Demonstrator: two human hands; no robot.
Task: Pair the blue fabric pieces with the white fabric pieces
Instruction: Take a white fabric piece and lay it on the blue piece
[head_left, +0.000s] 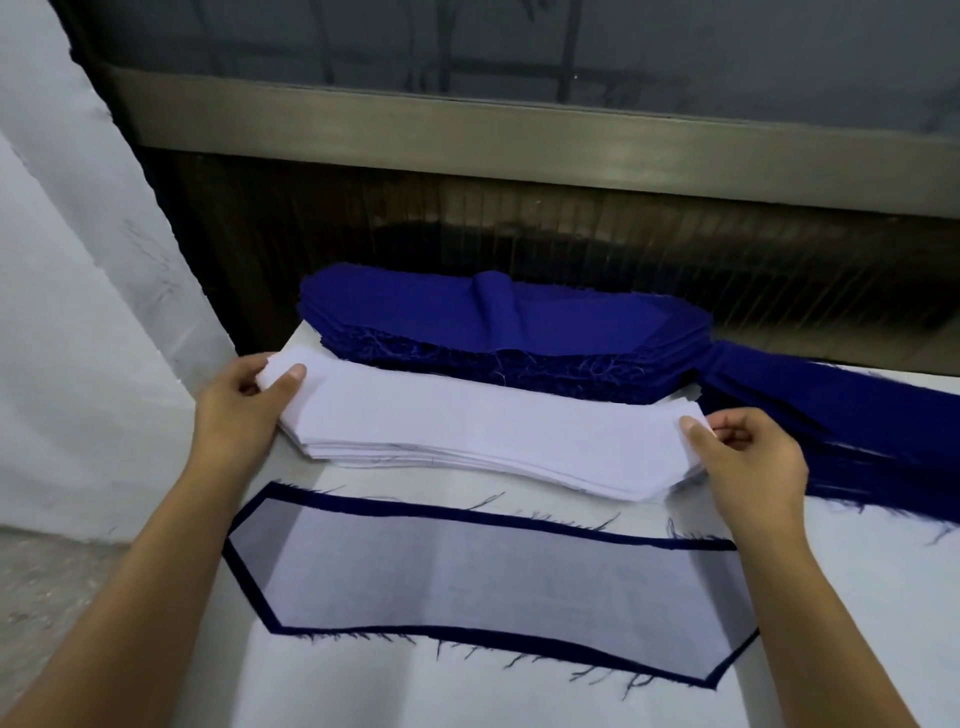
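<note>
Paired piece, beyond it white stack, ends in hands (left, right)

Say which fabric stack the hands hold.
The white stack, pinched at its ends by the left hand and right hand. The blue stack behind and the blue pile at right lie untouched.

Dim, soft light; wide-angle edge warp.

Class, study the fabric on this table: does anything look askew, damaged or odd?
The top piece of the blue stack is bunched into a raised fold at its middle, and its cut edges are fraying.
</note>
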